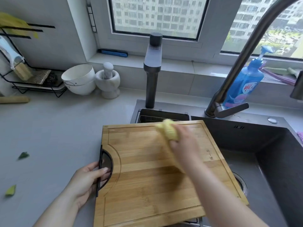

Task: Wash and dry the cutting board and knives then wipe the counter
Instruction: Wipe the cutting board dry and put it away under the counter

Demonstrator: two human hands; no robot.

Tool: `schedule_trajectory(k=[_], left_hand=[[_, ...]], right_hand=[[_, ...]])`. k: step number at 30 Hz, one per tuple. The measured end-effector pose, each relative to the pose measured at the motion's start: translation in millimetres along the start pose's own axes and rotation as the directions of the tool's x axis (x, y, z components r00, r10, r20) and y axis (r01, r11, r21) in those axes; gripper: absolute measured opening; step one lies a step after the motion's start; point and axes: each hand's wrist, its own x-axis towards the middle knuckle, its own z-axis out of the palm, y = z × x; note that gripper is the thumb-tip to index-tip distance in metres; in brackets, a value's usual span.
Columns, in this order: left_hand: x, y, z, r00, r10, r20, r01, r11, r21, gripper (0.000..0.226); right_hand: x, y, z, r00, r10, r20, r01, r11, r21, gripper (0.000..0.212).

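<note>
1. Lying flat over the left part of the sink, its left edge reaching onto the counter: one wooden cutting board, grooved round the rim, with a black arched handle set into its left side.
2. Left hand: at the board's left edge, thumb and fingers closed round the black handle.
3. Right hand: blurred, over the far half of the board, fingers wrapped round a yellow sponge.
4. Yellow sponge: pressed to the board near its far edge, partly covered by the right hand.
5. Sink: dark basin, drain visible just past the board's right edge.
6. Tall curved faucet: behind the basin, lever at its base.
7. Square dark tap: behind the board's far edge.
8. Blue soap bottle: on the sill, behind the faucet.
9. Two stacked white bowls, touching a marble mortar with pestle: far left of the counter.
10. Black wire rack: left of the bowls.
11. Two green leaf scraps: on the counter, well apart from the board.
</note>
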Motion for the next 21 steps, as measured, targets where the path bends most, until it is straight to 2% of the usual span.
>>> schedule_trajectory(k=[1, 3, 5, 7, 9, 11, 13, 15, 17, 19, 21], left_hand=[[0, 0, -1, 1.0, 0.003, -0.002, -0.003, 1.0, 0.0, 0.031], [0, 2, -2, 1.0, 0.016, 0.0, -0.016, 1.0, -0.001, 0.029], [0, 3, -3, 1.0, 0.028, 0.001, -0.028, 1.0, -0.001, 0.026], [1, 3, -5, 0.999, 0.032, -0.008, -0.032, 0.999, -0.011, 0.022], [2, 2, -9, 1.0, 0.016, -0.009, -0.016, 1.0, -0.022, 0.022], [3, 1, -12, 1.0, -0.001, 0.003, 0.001, 1.0, -0.031, 0.024], [4, 1, -12, 1.0, -0.012, 0.007, 0.012, 0.999, -0.042, 0.024], [4, 2, -12, 1.0, -0.016, 0.008, 0.017, 0.999, -0.034, 0.025], [4, 2, -11, 1.0, -0.021, 0.005, 0.021, 0.999, -0.034, 0.026], [3, 1, -10, 1.0, -0.023, -0.005, 0.023, 0.999, -0.031, 0.028], [3, 1, -10, 1.0, -0.024, -0.017, 0.023, 0.999, -0.029, 0.03]], right_hand=[[-7, -26, 13, 0.99, -0.108, 0.088, 0.11, 0.994, -0.013, 0.055], [-22, -66, 37, 0.916, -0.293, 0.275, 0.321, 0.945, -0.064, 0.055], [-24, -80, 54, 0.85, -0.368, 0.377, 0.441, 0.889, -0.126, 0.052], [-7, -66, 57, 0.88, -0.306, 0.363, 0.384, 0.909, -0.165, 0.052], [19, -30, 45, 0.947, -0.161, 0.277, 0.224, 0.951, -0.212, 0.053], [41, 19, 21, 0.992, 0.015, 0.124, 0.024, 0.95, -0.312, 0.051], [52, 57, -9, 0.977, 0.214, -0.011, -0.204, 0.915, -0.349, 0.046], [58, 70, -25, 0.936, 0.347, -0.058, -0.346, 0.877, -0.333, 0.042], [62, 56, -22, 0.944, 0.317, -0.09, -0.33, 0.903, -0.275, 0.043], [57, 23, -6, 0.984, 0.159, -0.078, -0.169, 0.974, -0.153, 0.046], [46, -17, 19, 0.998, -0.048, 0.029, 0.05, 0.997, -0.062, 0.051]])
